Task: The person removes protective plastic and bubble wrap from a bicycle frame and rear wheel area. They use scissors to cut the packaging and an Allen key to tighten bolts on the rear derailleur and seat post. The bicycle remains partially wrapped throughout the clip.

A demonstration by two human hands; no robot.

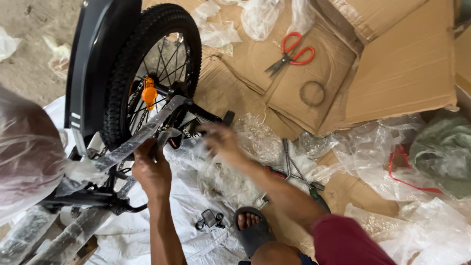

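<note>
A small black bicycle lies close in front of me, its knobby rear wheel (122, 73) upright with an orange reflector (149, 93) in the spokes and a black mudguard (95, 54) above. My left hand (152, 169) grips the plastic-wrapped frame tube (132, 142) just below the wheel. My right hand (221, 142) is blurred, fingers spread, hovering beside the black crank and pedal (216, 118), over clear plastic wrap. I cannot tell whether it holds anything.
Flattened cardboard (392, 64) covers the floor with red-handled scissors (290, 54) on it. Crumpled clear plastic (373, 152), a cross wrench (292, 164), a small black part (210, 218), my sandalled foot (250, 225) and a plastic-wrapped bundle (24, 147) lie around me.
</note>
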